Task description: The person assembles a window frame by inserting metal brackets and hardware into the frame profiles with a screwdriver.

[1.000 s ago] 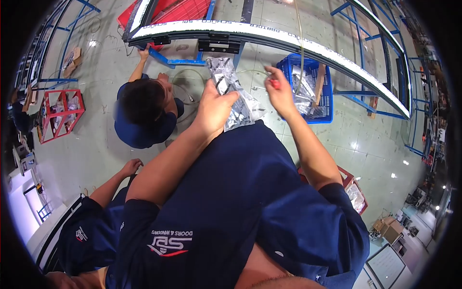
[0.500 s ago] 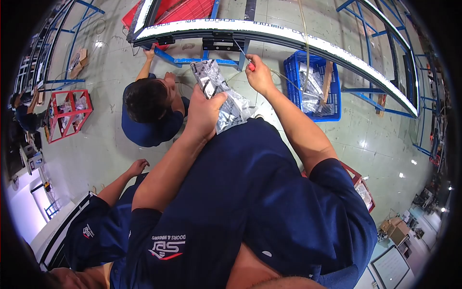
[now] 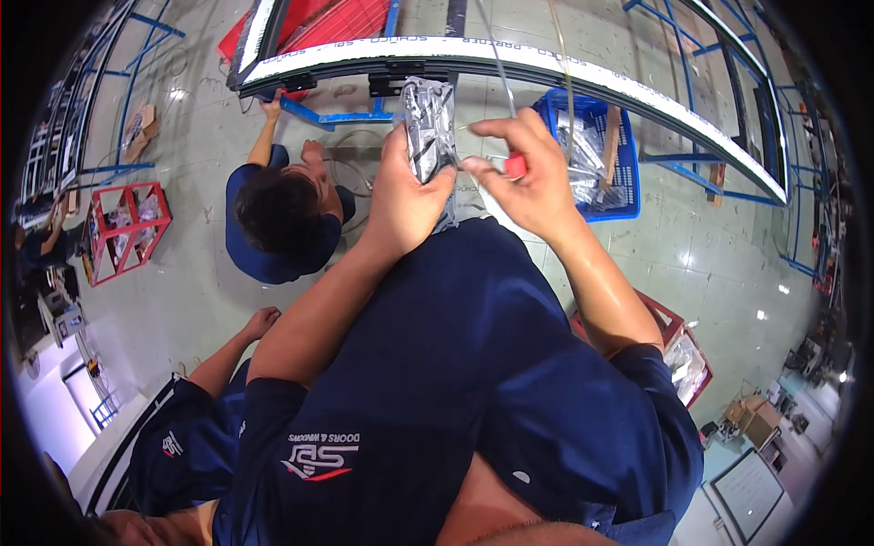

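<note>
Head view: left hand (image 3: 405, 196) closed around one clear bag of metal parts (image 3: 430, 123), held up just beside the right hand (image 3: 533, 182), which pinches one red-handled tool (image 3: 515, 166). The tool's tip could well tear the bag, dropping parts toward the one crouching person (image 3: 278, 214) and one blue crate (image 3: 612, 209) below.

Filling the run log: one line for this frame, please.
left hand: holds plastic bag | right hand: grips red-handled tool | co-worker: crouched by frame
</note>
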The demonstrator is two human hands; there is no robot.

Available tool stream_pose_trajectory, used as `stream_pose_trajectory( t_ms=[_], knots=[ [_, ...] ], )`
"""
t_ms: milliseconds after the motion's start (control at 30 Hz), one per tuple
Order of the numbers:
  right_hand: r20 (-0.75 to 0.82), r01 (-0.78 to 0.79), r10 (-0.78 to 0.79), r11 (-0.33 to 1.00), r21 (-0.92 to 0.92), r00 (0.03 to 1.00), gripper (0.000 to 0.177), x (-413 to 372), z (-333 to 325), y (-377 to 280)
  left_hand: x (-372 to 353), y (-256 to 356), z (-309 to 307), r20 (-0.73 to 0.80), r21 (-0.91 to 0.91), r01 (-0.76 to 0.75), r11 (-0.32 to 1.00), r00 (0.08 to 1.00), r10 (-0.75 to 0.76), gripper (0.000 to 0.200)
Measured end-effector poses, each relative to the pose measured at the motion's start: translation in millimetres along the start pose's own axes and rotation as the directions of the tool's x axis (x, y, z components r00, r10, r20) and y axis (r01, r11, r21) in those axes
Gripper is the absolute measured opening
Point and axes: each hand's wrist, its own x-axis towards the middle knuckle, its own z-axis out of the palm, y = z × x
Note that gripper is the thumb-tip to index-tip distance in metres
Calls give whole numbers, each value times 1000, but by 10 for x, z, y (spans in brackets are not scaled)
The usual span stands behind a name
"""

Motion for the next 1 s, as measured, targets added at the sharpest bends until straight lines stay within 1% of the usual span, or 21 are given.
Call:
stream_pose_trajectory(
  t_ms=[67,100,133,200,233,267,300,333,367,433,500,567,600,633,700,767,800,833,867,933,1000],
  knots=[
    [44,251,-247,953,-167,968,38,34,20,3,24,4,81,19,-7,-49,999,999,50,43],
    [52,263,-258,934,-240,965,37,50,38,7,30,20,105,29,-7,-55,998,998,55,43],
    [44,259,-256,934,-246,966,37,56,37,36,32,46,122,41,19,-78,997,996,78,45],
    [42,275,-282,876,-395,959,32,92,37,102,52,78,139,52,42,-110,993,993,108,47],
    [54,332,-349,819,-469,936,28,126,-2,82,51,86,149,72,120,-152,981,987,144,51],
    [55,333,-350,816,-473,935,28,145,-30,100,45,96,159,93,196,-192,962,980,177,54],
    [84,409,-429,758,-509,899,27,171,-63,124,45,192,150,134,250,-214,944,974,185,64],
    [117,480,-503,691,-541,856,25,197,-97,146,55,233,152,134,244,-217,945,973,189,64],
    [151,516,-535,641,-568,831,23,213,-120,178,65,260,152,190,242,-206,948,968,162,68],
    [153,533,-558,622,-574,816,23,236,-152,223,91,348,132,290,256,-166,952,953,88,73],
    [161,551,-579,600,-580,799,24,241,-172,254,126,307,156,287,249,-183,951,952,109,72],
    [73,480,-534,680,-554,842,22,251,-155,286,151,303,158,275,241,-196,951,953,126,71],
    [84,487,-538,672,-558,839,22,242,-134,306,154,369,130,310,259,-201,945,944,116,73],
    [23,438,-507,720,-539,862,22,230,-103,322,156,409,114,343,278,-208,938,933,105,74],
    [-67,351,-432,804,-480,899,21,201,-64,294,145,427,107,330,269,-226,936,935,130,74],
    [-45,380,-445,809,-448,894,21,200,-84,278,171,405,64,313,269,-239,933,938,150,74],
    [-35,395,-449,818,-418,893,22,199,-104,275,214,374,31,414,-25,-28,999,910,36,75],
    [-9,408,-463,790,-457,887,22,185,-144,264,237,357,9,540,-285,222,932,841,-35,76],
    [-13,405,-461,792,-458,887,22,178,-183,264,227,350,0,543,-282,223,933,839,-36,76],
    [57,444,-460,806,-392,886,21,186,-271,230,192,418,1,570,-484,395,781,820,-62,77],
    [95,462,-460,814,-353,883,23,201,-362,86,184,372,25,550,-475,376,796,833,-65,78]
  ],
)
